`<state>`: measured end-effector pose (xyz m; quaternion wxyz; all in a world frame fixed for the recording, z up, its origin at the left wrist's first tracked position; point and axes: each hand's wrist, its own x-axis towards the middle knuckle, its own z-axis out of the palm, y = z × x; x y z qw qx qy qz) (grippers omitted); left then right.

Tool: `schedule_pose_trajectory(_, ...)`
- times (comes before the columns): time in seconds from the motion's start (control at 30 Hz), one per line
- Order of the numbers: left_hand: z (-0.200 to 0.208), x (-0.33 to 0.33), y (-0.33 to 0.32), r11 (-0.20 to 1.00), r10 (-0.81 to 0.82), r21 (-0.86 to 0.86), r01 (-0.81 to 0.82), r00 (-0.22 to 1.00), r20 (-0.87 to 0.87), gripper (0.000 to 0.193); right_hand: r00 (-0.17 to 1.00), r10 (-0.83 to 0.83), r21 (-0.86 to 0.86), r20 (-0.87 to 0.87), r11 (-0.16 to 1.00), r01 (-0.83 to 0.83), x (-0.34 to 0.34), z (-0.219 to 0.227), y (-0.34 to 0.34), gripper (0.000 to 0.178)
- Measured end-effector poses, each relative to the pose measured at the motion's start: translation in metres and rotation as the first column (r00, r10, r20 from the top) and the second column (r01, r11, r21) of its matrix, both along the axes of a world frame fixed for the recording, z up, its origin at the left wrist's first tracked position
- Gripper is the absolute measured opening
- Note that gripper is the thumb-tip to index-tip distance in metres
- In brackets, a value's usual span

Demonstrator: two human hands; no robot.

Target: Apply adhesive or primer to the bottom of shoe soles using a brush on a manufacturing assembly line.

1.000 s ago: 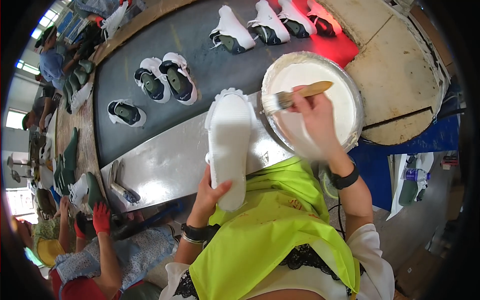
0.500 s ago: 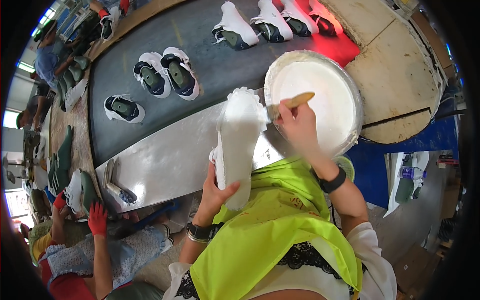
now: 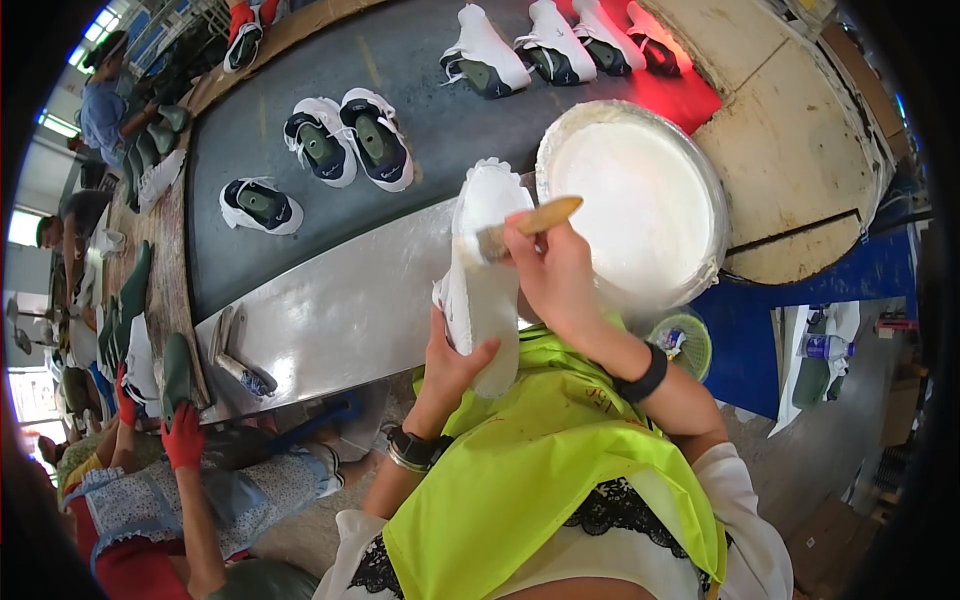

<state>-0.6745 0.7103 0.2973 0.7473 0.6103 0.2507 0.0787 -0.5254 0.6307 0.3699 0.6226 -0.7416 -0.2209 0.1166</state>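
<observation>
My left hand (image 3: 452, 368) grips a white shoe upper (image 3: 488, 290) near its heel end, with its pale underside facing up and the toe pointing away from me. Wrapped round the wooden handle of a paintbrush (image 3: 553, 213), my right hand (image 3: 552, 270) holds the bristles against the middle of that underside, toward its right edge. Just right of the shoe's toe stands a wide round basin (image 3: 712, 235) holding white liquid (image 3: 635, 205). The shoe is held over the near edge of a shiny metal sheet (image 3: 330, 300).
White shoes (image 3: 376, 140) on green lasts sit on a dark conveyor belt (image 3: 230, 135), several under red light. A metal tool (image 3: 240, 355) lies on the sheet's left end. A green basket (image 3: 690, 345) stands below the basin. At left, a co-worker's red-gloved hand (image 3: 183, 437) holds a green last.
The brush has moved left from the shoe's right edge near the toe onto the middle of its underside. The shoe has shifted slightly right and up. The belt shoes sit further right.
</observation>
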Motion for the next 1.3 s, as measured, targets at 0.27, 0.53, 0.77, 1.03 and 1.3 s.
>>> schedule_pose_trajectory(0.27, -0.023, -0.003, -0.004, 0.998, 0.026, 0.049, -0.026, 1.0, 0.002, 0.098, 0.945, -0.15, -0.16, 0.289, 0.966, 0.202, 0.054, 0.002, 0.033, 0.021)
schedule_pose_trajectory(0.53, -0.022, -0.01, 0.002, 0.999, 0.023, -0.038, -0.021, 0.998, 0.054, 0.092, 0.987, 0.04, -0.148, 0.157, 0.989, -0.017, 0.023, -0.002, 0.012, 0.024)
schedule_pose_trajectory(0.77, -0.016, -0.021, 0.014, 0.989, -0.007, -0.149, 0.02, 0.996, 0.085, 0.086, 0.977, -0.037, -0.213, 0.208, 0.973, 0.083, 0.034, 0.003, 0.002, 0.018)
schedule_pose_trajectory(1.03, -0.013, -0.026, 0.02, 0.987, -0.017, -0.158, 0.032, 0.995, 0.093, 0.086, 0.967, 0.162, -0.182, 0.197, 0.975, -0.126, 0.011, 0.02, 0.013, 0.019)
schedule_pose_trajectory(1.3, -0.025, -0.047, 0.026, 0.945, 0.017, -0.326, 0.004, 0.998, 0.061, 0.082, 0.95, -0.022, -0.178, 0.311, 0.981, 0.082, 0.013, -0.015, -0.011, 0.019)
